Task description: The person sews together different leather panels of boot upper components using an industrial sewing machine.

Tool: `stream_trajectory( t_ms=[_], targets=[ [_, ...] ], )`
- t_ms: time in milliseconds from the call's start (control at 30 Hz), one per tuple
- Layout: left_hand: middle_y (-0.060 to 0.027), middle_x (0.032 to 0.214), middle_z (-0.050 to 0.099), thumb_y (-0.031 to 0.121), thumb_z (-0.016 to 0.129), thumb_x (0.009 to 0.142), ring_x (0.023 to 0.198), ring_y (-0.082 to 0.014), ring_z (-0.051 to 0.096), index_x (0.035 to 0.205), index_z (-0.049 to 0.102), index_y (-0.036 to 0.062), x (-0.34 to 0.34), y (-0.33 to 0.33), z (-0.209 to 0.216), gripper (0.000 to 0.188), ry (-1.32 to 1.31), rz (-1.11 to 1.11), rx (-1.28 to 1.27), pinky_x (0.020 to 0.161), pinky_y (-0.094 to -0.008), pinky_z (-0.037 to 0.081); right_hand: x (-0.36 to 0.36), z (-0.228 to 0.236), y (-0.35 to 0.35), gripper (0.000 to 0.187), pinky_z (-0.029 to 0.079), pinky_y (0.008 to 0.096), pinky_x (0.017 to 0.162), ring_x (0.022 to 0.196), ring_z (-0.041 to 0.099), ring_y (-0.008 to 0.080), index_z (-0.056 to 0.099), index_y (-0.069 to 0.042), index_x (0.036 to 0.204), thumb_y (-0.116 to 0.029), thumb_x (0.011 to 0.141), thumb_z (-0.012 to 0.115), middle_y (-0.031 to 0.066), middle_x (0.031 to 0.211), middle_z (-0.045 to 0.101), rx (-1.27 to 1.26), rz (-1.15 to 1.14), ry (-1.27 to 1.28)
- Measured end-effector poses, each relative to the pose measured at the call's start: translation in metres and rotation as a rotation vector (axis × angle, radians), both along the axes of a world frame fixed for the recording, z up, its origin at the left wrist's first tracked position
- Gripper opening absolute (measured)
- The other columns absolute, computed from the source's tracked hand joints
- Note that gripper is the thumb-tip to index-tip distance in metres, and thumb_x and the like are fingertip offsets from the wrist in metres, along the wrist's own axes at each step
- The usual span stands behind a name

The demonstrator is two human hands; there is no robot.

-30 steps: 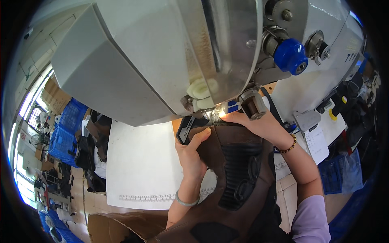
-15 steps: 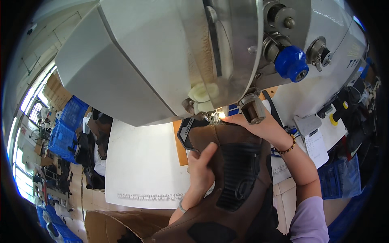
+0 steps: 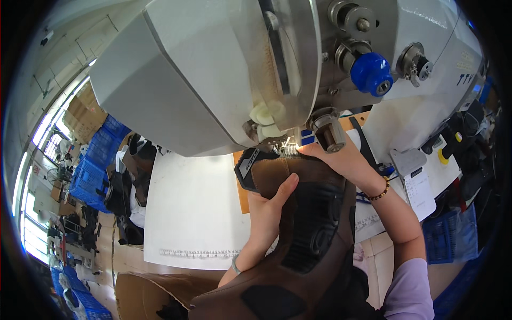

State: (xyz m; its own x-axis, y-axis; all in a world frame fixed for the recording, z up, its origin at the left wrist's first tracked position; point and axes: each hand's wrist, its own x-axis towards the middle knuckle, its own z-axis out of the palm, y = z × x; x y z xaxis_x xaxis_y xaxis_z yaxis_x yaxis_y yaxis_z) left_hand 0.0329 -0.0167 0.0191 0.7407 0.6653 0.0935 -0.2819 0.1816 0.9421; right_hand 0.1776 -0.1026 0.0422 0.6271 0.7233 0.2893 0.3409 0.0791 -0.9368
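A brown leather boot upper (image 3: 320, 277) with a black ribbed panel lies bent across my front, its top edge under the sewing machine (image 3: 202, 74). A black tab with pale lettering sticks out at its upper left corner. My left hand (image 3: 265, 216) grips the upper's left side, thumb on top and the other fingers hidden beneath. At the top edge, just right of the lit needle area (image 3: 288, 148), my right hand (image 3: 346, 160) has its thumb and fingers closed on the leather. Part of it is hidden behind a metal cylinder on the machine.
A white table (image 3: 192, 208) with a ruler strip along its front edge bears the work. Below it stands an open cardboard box (image 3: 152, 293). Blue crates (image 3: 90, 181) and more boot uppers are at the left; another blue crate (image 3: 440, 240) is at the right.
My view has shifted slightly, so the machine sits further up and left in it. The upper's top edge is a little closer to the needle area. Both hands keep their hold.
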Motion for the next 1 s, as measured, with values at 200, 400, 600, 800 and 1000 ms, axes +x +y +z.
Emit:
stream_trajectory(
  t_ms=[200,400,600,800,1000],
  targets=[
    [-0.0020,0.086,0.062,0.009,0.066,0.081,0.076,-0.0078,0.055,0.094,0.060,0.0007,0.004,-0.006,-0.003,0.017,-0.028,0.159,-0.007,0.069,-0.0205,0.043,-0.001,0.003,-0.001,0.022,0.030,0.0213,0.049,0.056,0.037,0.0020,0.047,-0.003,0.060,-0.011,0.074,0.061,-0.0047,0.058,0.044,0.071,0.030,0.014],
    [-0.0023,0.084,0.063,0.009,0.066,0.081,0.074,-0.0075,0.055,0.091,0.063,0.0006,0.006,-0.007,-0.001,0.013,-0.018,0.189,0.002,0.069,-0.0205,0.043,-0.002,0.008,-0.002,0.017,0.033,0.0209,0.051,0.057,0.040,0.0026,0.053,0.000,0.065,-0.011,0.076,0.059,-0.0039,0.060,0.047,0.027,-0.015,-0.016],
    [-0.0025,0.083,0.063,0.010,0.067,0.080,0.073,-0.0063,0.055,0.090,0.063,-0.0003,0.007,-0.002,0.002,0.014,-0.046,0.150,-0.104,0.067,-0.0195,0.043,-0.005,0.011,-0.001,0.016,0.037,0.0219,0.053,0.059,0.044,0.0046,0.056,0.001,0.068,-0.013,0.075,0.060,-0.0011,0.062,0.051,0.018,-0.052,-0.029],
    [-0.0014,0.082,0.063,0.010,0.066,0.081,0.072,-0.0054,0.054,0.089,0.063,0.0001,0.007,-0.005,0.006,0.013,0.004,0.163,-0.042,0.064,-0.0190,0.041,-0.001,0.009,-0.003,0.016,0.038,0.0225,0.053,0.059,0.046,0.0056,0.055,0.001,0.071,-0.014,0.073,0.061,-0.0001,0.064,0.052,0.030,-0.057,-0.072],
    [0.0011,0.074,0.061,0.010,0.066,0.081,0.062,-0.0035,0.051,0.086,0.064,0.0006,0.013,-0.005,0.004,0.011,-0.032,0.237,-0.031,0.055,-0.0185,0.039,-0.009,0.022,-0.006,0.015,0.038,0.0228,0.053,0.060,0.046,0.0062,0.054,0.001,0.073,-0.012,0.072,0.061,0.0005,0.065,0.052,-0.007,-0.085,0.048]
  ],
)
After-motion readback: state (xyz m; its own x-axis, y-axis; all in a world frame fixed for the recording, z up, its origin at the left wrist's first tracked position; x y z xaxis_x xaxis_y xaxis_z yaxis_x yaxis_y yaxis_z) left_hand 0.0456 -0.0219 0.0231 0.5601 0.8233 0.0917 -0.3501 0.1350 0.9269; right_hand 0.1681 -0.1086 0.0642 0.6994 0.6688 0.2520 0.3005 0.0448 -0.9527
